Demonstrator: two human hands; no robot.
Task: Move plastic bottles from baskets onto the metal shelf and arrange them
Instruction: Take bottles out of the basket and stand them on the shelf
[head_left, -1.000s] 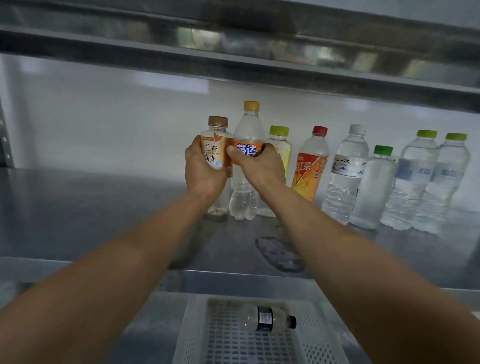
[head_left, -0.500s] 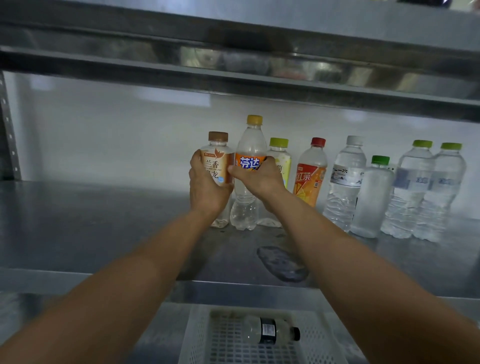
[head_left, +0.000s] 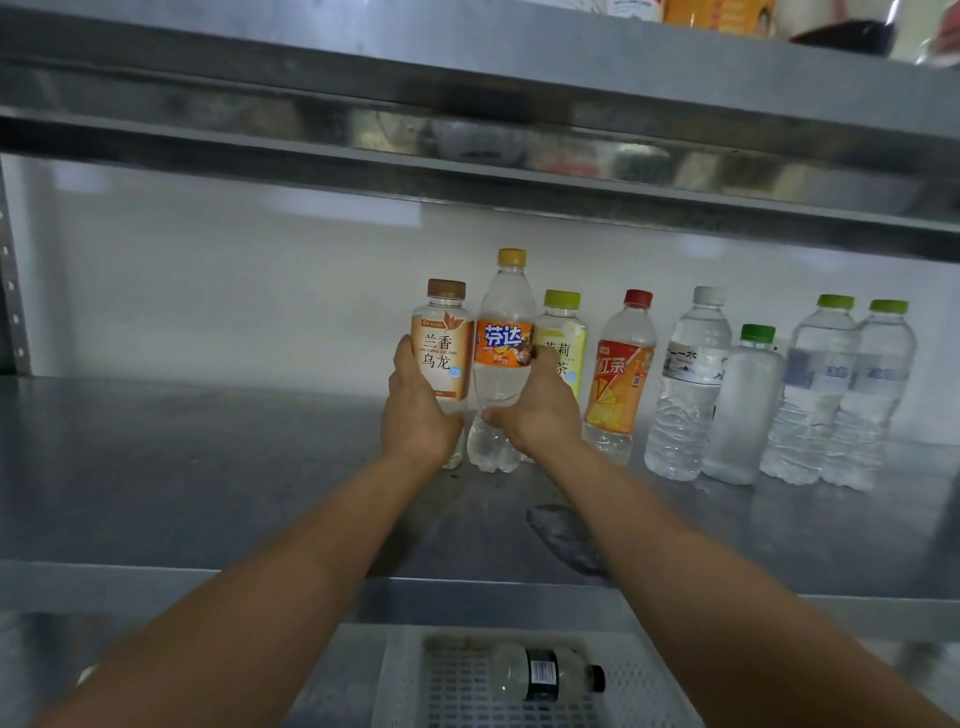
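Brown-capped clear plastic tea bottle (head_left: 441, 345) sits wrapped in the curled fingers of my left hand (head_left: 418, 418), my right hand (head_left: 543, 415) grips the yellow-capped orange-label soda bottle (head_left: 503, 338) low, both upright near the metal shelf's (head_left: 208, 467) back edge, pressed close to extend the row leftward, I reckon.

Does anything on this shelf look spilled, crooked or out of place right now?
Yes. A dark, irregular patch lies on the metal shelf near its front edge; whether wet spill or stain, I cannot tell. The row of bottles stands upright.
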